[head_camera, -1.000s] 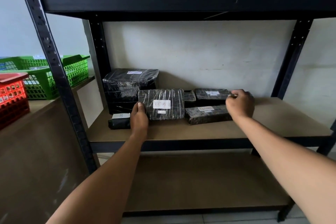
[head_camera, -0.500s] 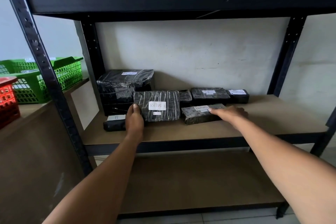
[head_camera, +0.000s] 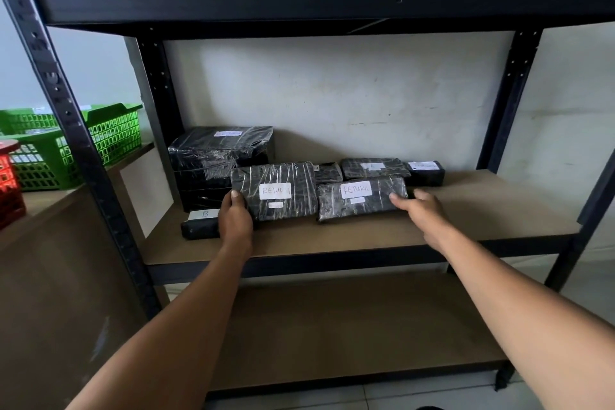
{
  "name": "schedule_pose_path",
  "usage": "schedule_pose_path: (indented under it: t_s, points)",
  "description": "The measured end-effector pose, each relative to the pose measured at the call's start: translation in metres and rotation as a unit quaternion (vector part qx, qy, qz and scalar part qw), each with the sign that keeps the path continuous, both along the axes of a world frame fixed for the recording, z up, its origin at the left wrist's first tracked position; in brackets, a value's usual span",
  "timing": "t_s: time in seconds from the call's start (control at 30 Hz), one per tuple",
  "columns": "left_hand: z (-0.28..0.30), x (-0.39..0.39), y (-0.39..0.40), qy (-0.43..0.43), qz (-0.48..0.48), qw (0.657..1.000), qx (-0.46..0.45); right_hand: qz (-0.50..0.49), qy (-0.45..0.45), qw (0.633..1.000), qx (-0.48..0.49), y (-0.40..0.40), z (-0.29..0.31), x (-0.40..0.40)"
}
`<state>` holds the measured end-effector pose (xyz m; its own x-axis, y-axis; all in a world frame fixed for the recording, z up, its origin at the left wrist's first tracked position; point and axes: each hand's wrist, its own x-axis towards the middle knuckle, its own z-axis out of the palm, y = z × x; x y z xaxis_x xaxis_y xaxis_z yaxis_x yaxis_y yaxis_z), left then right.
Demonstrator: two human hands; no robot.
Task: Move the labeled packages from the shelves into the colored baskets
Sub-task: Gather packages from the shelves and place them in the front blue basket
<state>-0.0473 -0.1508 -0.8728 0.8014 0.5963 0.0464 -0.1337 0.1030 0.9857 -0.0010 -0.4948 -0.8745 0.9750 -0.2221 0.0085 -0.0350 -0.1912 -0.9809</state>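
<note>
Black-wrapped pkgs [head_camera: 274,190], white labels, mid shelf [head_camera: 482,210]; baskets [head_camera: 109,136] left, prob. tabletop.

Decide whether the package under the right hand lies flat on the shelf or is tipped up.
Tipped up. The package shows its label face forward, its far edge raised, while the right hand grips its right end.

Your middle shelf board [head_camera: 482,210] carries seven black-wrapped packages: a large box [head_camera: 213,160] behind your left hand [head_camera: 235,221], a "B" parcel [head_camera: 199,225] left of it, two "RETUR" packs [head_camera: 276,190] [head_camera: 361,196] between your hands, three small parcels [head_camera: 374,167] behind.
</note>
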Motion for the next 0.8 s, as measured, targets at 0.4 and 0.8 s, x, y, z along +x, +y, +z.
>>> schedule_pose_path:
  t_s: [0.4, 0.8]
  points:
    - [-0.003, -0.002, 0.001, 0.006, -0.028, 0.999, 0.014, -0.037, -0.118, 0.975, 0.187, -0.009, -0.006, -0.015]
    - [-0.004, -0.001, 0.003, 0.004, -0.034, 0.999, 0.014, -0.028, -0.126, 0.976, 0.173, -0.003, -0.001, -0.021]
